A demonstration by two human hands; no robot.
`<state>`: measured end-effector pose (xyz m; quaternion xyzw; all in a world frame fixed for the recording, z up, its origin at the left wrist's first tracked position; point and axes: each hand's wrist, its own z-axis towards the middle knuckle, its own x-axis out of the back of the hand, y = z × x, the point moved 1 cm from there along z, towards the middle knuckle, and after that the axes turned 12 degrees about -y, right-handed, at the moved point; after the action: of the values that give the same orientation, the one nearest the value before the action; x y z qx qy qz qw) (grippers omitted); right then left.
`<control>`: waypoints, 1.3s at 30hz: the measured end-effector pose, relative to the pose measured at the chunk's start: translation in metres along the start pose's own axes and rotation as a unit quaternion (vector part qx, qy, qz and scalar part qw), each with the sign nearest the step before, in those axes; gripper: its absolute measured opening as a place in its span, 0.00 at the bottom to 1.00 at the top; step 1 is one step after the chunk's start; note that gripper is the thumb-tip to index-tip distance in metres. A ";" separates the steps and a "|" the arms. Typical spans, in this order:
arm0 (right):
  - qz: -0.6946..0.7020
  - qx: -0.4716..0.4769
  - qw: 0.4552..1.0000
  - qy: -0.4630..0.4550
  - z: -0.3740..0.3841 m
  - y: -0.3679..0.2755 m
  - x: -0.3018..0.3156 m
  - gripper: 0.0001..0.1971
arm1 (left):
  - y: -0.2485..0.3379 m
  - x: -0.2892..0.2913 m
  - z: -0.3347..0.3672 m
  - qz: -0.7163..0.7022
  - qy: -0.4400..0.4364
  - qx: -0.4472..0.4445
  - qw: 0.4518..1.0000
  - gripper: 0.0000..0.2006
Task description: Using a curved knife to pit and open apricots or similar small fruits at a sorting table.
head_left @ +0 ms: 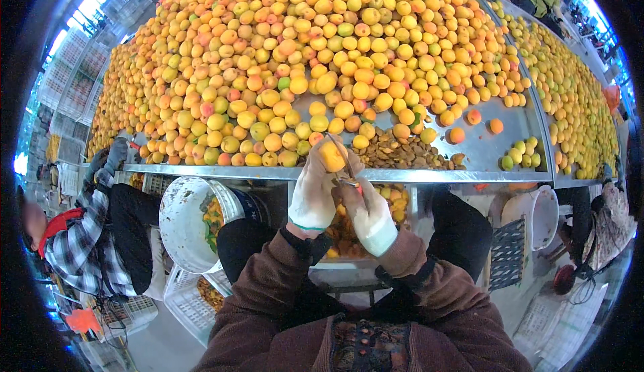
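My left hand [311,196], in a white work glove, holds a yellow-orange apricot [333,156] upright between thumb and fingers at the table's front edge. My right hand [370,216], also gloved, is closed around a small knife [349,180]. The thin blade lies against the right side of the fruit; how deep it sits I cannot tell. Just beyond my hands, brown apricot pits [397,149] lie heaped on the metal table [479,142]. A large mound of whole apricots [322,50] covers most of the tabletop behind them.
The table's raised metal lip [268,172] runs in front of me. Below my hands, a crate [412,204] holds apricot pieces. A white bucket [176,219] with scraps stands at my left knee. One person [87,238] sits at left, another [609,221] at right. Several greenish apricots [521,154] form a small group.
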<state>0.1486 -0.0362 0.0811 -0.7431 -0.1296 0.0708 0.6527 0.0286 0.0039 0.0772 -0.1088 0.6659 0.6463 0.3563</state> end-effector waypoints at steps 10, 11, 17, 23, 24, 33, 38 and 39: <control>-0.050 0.034 0.998 0.000 0.005 -0.003 0.007 0.13 | 0.011 -0.008 0.002 0.282 -0.001 -0.051 0.958 0.23; -0.055 0.035 0.998 -0.002 0.007 0.000 0.011 0.13 | 0.020 -0.021 0.006 0.322 0.021 -0.041 0.946 0.22; -0.162 0.025 0.986 -0.011 0.010 0.007 -0.003 0.14 | 0.010 0.014 0.001 0.163 0.024 -0.037 0.986 0.22; -0.242 0.064 0.968 0.007 0.017 0.017 0.000 0.15 | -0.010 0.030 -0.001 -0.003 0.071 0.025 0.997 0.18; -0.252 0.056 0.966 0.003 0.018 0.021 0.001 0.16 | -0.008 0.028 0.001 0.006 0.065 0.021 0.998 0.16; -0.030 0.014 0.998 -0.050 0.012 0.009 0.012 0.13 | 0.033 0.020 0.003 0.472 -0.012 -0.082 0.878 0.18; -0.055 0.069 0.996 -0.030 0.011 0.011 0.015 0.16 | 0.027 -0.008 0.005 0.398 0.034 -0.068 0.914 0.23; -0.081 0.102 0.991 -0.015 0.009 0.011 0.015 0.16 | 0.028 -0.017 0.007 0.347 0.045 -0.062 0.935 0.20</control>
<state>0.1616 -0.0243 0.0698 -0.6586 -0.1909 0.0417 0.7267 0.0262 0.0091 0.1107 0.0783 0.6361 0.7642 0.0718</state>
